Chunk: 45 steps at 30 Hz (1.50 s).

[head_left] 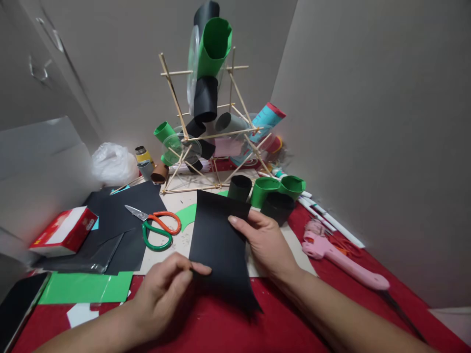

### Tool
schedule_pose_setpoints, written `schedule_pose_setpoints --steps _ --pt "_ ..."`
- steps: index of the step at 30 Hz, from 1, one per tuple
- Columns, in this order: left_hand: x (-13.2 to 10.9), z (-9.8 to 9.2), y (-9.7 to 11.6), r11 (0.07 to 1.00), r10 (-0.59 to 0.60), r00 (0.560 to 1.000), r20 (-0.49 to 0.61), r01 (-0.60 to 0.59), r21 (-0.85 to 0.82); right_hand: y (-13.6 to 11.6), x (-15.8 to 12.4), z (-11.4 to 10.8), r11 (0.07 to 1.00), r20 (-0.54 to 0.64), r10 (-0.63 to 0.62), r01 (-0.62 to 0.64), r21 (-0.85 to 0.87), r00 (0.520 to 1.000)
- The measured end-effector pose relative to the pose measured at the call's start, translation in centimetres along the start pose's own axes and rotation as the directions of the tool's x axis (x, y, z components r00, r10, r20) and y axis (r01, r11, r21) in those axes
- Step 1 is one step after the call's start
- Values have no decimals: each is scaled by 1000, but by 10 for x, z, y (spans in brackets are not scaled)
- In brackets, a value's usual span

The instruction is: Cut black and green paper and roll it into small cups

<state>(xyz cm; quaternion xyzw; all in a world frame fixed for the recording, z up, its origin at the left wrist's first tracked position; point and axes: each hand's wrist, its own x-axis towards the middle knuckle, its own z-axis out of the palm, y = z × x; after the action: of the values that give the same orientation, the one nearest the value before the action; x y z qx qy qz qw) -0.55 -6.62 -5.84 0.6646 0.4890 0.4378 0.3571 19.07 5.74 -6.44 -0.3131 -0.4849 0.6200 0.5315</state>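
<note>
A piece of black paper point(222, 240) is held up above the table between my two hands. My left hand point(169, 284) pinches its left edge, with one finger lying over the front. My right hand point(267, 240) grips the upper right edge, thumb in front and fingers partly hidden behind. The lower right end of the sheet looks ragged and slightly blurred. Scissors point(160, 228) with one orange and one green handle lie left of the paper, blades apart. Behind the sheet are a black paper tube point(240, 189) and green paper tubes point(265, 191).
A wooden-stick frame point(217, 135) carrying green and black tubes stands at the back. A pink glue gun point(346, 260) lies at right on the red cloth point(287, 314). Black sheets point(128, 215), a red box point(64, 230) and a green strip point(84, 288) are at left.
</note>
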Motion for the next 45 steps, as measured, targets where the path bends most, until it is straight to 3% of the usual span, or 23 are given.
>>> schedule_pose_setpoints --steps 2,5,8,11,15,19,25,28,34,42,45 --pt "5 -1 1 953 -172 983 -71 148 -266 -3 0 -3 972 16 -195 195 -132 981" --pt "13 -4 0 813 -315 948 -32 253 -524 -6 -2 -8 863 191 -398 437 -255 897" --pt "16 -6 -1 744 -349 937 2 279 -607 -6 -3 -12 751 361 -469 579 -316 806" --pt "18 -7 0 714 -354 935 14 280 -641 -5 -2 -16 658 438 -505 660 -362 744" --pt "21 -7 0 698 -390 921 17 308 -646 -4 -1 -18 566 513 -527 730 -383 678" --pt "22 -7 -3 746 -414 910 -7 334 -576 -3 -2 -17 533 546 -562 776 -337 622" --pt "22 -6 -2 791 -384 920 -78 285 -541 0 -4 -17 546 528 -554 760 -353 643" --pt "22 -5 -1 797 -386 920 -59 301 -524 1 -4 -16 534 546 -545 766 -359 636" --pt "22 -3 -4 780 -398 917 -20 326 -535 2 -8 -13 461 608 -548 814 -354 575" --pt "25 -5 -12 675 -444 895 51 371 -638 -4 -14 -10 265 686 -554 881 -393 472" --pt "28 -8 -13 645 -458 889 4 335 -687 -5 -17 -9 257 660 -566 866 -429 494"
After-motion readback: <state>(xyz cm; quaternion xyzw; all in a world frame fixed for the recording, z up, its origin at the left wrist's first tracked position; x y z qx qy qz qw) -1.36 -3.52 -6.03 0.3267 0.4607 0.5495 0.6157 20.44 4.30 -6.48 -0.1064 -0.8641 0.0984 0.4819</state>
